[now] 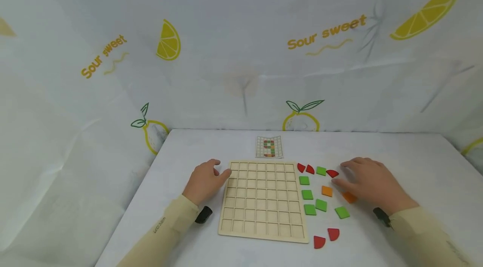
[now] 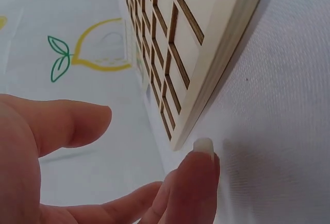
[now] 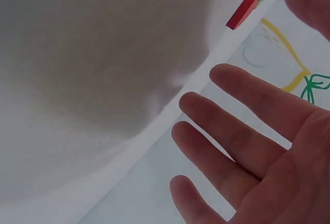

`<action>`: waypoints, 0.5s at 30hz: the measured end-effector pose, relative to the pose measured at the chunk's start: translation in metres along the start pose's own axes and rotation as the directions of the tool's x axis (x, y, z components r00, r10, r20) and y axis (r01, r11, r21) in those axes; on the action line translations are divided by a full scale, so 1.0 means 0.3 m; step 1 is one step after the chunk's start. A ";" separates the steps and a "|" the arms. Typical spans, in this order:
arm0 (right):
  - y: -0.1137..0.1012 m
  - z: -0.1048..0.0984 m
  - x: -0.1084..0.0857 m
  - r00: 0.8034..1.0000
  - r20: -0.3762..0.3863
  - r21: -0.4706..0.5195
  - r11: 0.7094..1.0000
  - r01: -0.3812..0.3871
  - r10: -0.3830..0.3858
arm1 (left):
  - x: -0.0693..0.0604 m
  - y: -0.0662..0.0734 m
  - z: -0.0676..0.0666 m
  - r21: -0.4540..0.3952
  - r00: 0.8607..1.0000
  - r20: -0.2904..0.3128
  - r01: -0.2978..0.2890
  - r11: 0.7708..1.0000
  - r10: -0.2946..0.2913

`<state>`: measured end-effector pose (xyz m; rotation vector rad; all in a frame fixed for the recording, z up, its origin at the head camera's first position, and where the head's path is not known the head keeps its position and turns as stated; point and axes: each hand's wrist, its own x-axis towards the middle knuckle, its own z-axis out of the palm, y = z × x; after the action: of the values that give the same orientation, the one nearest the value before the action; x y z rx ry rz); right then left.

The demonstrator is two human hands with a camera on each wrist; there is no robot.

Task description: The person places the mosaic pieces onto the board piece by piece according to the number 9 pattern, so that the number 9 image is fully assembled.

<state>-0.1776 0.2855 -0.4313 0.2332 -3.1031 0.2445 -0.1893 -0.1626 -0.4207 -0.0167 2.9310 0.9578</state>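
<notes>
At lower right, the right grip (image 1: 371,185) is holding nothing, fingers spread near 13 visible tiles (image 1: 327,191); at lower centre, the empty left grip (image 1: 205,181) is hovering beside the board (image 1: 266,205). The tiles are looking light, stiff and slick, probably needing an edge pinch.

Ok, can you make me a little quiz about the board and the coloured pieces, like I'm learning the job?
1. True or false: the picture card lies farther from the person than the wooden board.

2. What shape are the red pieces?
A) squares
B) quarter circles
C) triangles

3. Which of the person's hands is nearer the orange pieces?

Key:
1. True.
2. B.
3. The right hand.
</notes>
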 end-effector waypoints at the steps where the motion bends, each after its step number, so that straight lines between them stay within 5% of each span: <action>1: -0.005 0.001 0.002 1.000 0.002 -0.001 1.000 -0.002 0.002 | -0.001 0.001 0.000 -0.002 1.000 0.004 0.008 1.000 -0.008; 15: -0.054 0.002 0.010 1.000 0.006 0.004 1.000 -0.021 0.021 | -0.013 -0.003 0.018 -0.097 0.994 0.104 0.055 0.994 -0.045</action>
<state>-0.1780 0.2691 -0.4294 0.2023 -3.1127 0.2517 -0.1852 -0.1602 -0.4254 -0.0439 2.7750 1.0629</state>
